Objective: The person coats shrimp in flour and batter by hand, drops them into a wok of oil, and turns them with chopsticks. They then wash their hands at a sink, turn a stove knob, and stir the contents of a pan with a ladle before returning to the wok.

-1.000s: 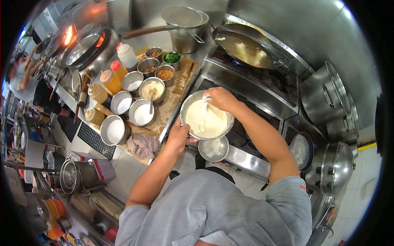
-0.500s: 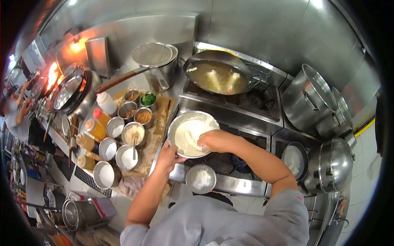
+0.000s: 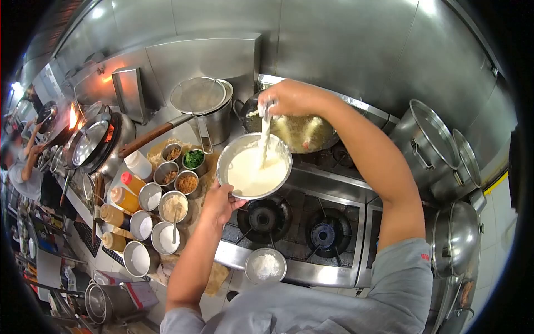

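Observation:
My left hand (image 3: 218,201) grips the near-left rim of a metal bowl (image 3: 221,163) of pale, creamy batter (image 3: 250,173). Above that bowl, my right hand (image 3: 289,100) pinches the top of a long, batter-coated piece (image 3: 265,136), which hangs down with its lower end at the batter. What is under the coating cannot be made out. Just behind the bowl, a wok of oil (image 3: 328,135) holds pale battered pieces (image 3: 307,131), partly hidden by my right hand and forearm. A small bowl of white powder (image 3: 266,267) sits near my body.
Gas burners (image 3: 322,235) lie below the bowl. To the left stand small metal pots (image 3: 140,258), squeeze bottles (image 3: 125,199) and a long-handled strainer (image 3: 198,96). Large stockpots (image 3: 425,133) stand right. Far left, another person (image 3: 25,167) works near an open flame (image 3: 73,115).
My right hand has risen out of the bowl toward the wok, drawing the coated piece up from the batter. The bowl, in my left hand, has shifted slightly up and left in view.

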`<state>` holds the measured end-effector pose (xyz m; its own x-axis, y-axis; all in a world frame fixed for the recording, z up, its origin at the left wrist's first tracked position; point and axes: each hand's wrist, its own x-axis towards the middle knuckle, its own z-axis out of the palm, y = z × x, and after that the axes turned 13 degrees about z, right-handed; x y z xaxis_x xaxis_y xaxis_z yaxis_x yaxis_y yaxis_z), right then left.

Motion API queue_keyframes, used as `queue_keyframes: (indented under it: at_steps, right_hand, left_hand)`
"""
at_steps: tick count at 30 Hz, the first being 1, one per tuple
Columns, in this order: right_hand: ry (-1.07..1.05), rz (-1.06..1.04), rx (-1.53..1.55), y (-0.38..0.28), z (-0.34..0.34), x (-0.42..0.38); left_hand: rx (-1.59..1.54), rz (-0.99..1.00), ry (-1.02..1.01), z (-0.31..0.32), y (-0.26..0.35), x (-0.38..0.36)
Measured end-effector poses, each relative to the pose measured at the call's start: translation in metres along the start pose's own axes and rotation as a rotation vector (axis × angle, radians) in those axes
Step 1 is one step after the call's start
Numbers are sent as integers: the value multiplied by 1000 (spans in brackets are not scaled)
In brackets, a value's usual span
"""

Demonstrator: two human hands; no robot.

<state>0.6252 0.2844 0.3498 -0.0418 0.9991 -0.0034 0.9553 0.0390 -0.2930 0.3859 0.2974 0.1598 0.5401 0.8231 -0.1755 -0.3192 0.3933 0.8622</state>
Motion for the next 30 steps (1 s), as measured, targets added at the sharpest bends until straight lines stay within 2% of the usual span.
queue_keyframes:
  at_steps: [4,7,12,15,24,27,30]
  right_hand:
    - [71,-28,-31,14,-35,22]
    - [0,122,28,20,-53,32]
    - [96,67,-61,54,-64,60]
    - [87,160,14,71,-68,75]
    - [136,179,109,110,-89,117]
    - [120,147,233,127,-99,135]
    - [194,155,258,135,-105,146]
  left_hand:
    - [-39,38,28,22,17,18]
    - [-54,48,47,33,24,32]
    - [-72,76,88,45,22,59]
    - [-92,101,98,50,19,73]
    - [-57,119,147,54,17,100]
    - [-69,128,121,46,14,100]
    - [-47,128,121,37,11,96]
